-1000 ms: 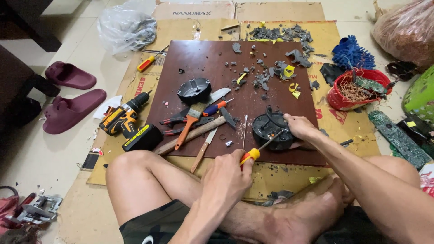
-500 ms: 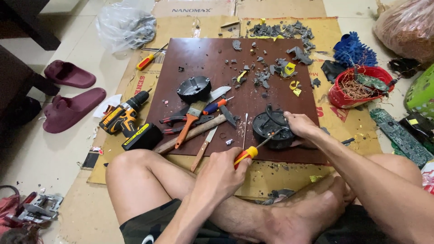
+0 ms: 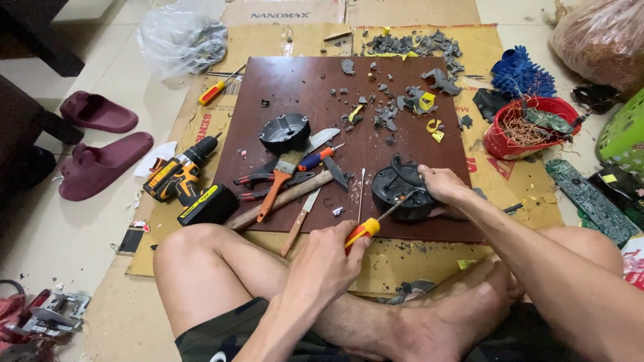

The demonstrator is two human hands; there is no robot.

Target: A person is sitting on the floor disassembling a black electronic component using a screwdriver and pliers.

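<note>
Your left hand (image 3: 329, 261) is clenched around the orange-and-yellow handle of a screwdriver (image 3: 372, 224), whose shaft runs up toward 2 o'clock into the round black part (image 3: 402, 193). Your right hand (image 3: 443, 184) lies on that part's right edge, fingers curled over its rim and clamped on it. The part sits on the brown board (image 3: 295, 87), near the board's lower right corner.

At 9 o'clock from the part lies a crowd of tools: a paintbrush (image 3: 278, 181) with an orange handle, pliers (image 3: 258, 179), a wooden-handled hammer (image 3: 282, 200), a knife (image 3: 300, 221) and a thin metal rod (image 3: 361, 194) just beside the part. A second round black casing (image 3: 284, 132) stands at 10 o'clock, well apart. At 12 o'clock, grey broken plastic bits (image 3: 396, 110) and yellow scraps (image 3: 435, 127) are scattered over the board's top half.

Off the board to the left, a yellow-and-black cordless drill (image 3: 178, 174) lies beside a battery pack (image 3: 208, 204), with another screwdriver (image 3: 218, 87) at 11 o'clock. At 2 o'clock sits a red bowl (image 3: 500, 144) of copper wire, a blue duster (image 3: 520, 74) behind it. A green circuit board (image 3: 590, 201) lies at 3 o'clock.

The board rests on flattened cardboard (image 3: 483, 47) spread over a pale tiled floor (image 3: 67, 241). Two maroon slippers (image 3: 100, 161) lie far left, and a clear plastic bag (image 3: 181, 37) at the top.
</note>
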